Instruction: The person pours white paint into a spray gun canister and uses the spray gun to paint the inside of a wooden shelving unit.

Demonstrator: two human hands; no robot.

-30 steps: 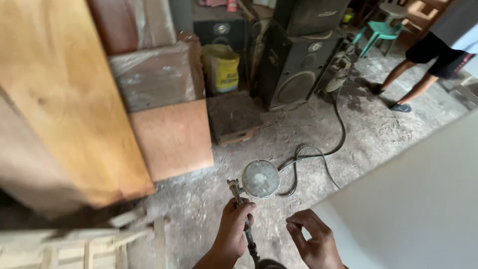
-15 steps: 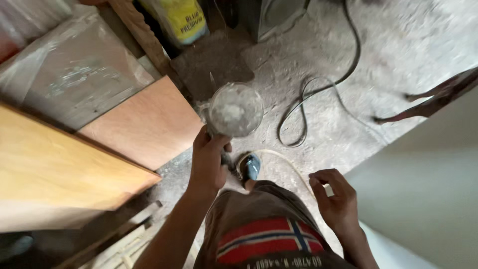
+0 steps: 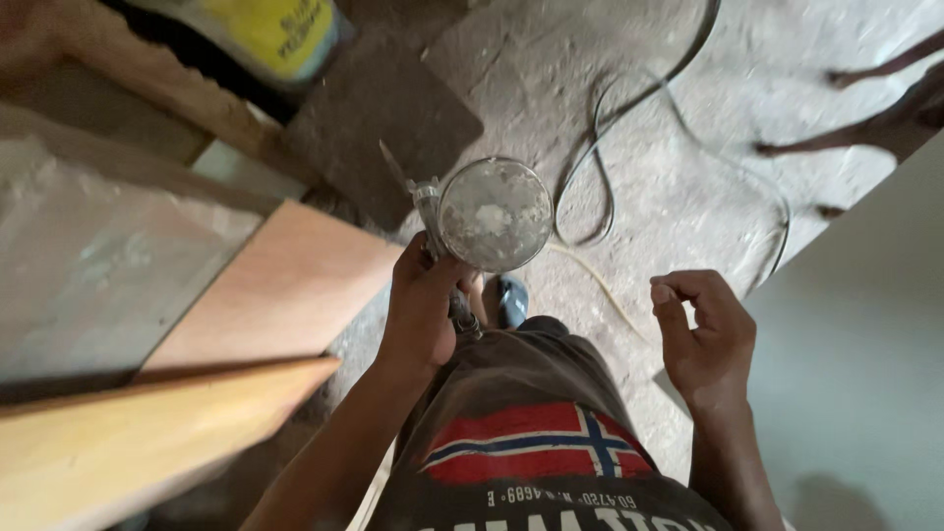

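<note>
Orange-brown plywood boards (image 3: 265,295) lean at the left. The left hand (image 3: 421,307) is wrapped tight around the handle of a metal spray gun with a round, paint-crusted cup (image 3: 489,218), held above the dusty concrete floor (image 3: 678,187). The right hand (image 3: 703,334) hangs empty, fingers loosely curled, touching nothing.

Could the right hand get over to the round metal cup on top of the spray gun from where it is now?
Probably yes. The right hand hangs empty with fingers loosely curled, and only open air over the dusty floor lies between it and the cup. The left hand grips the spray gun lower down, leaving the cup's right side free.
</note>
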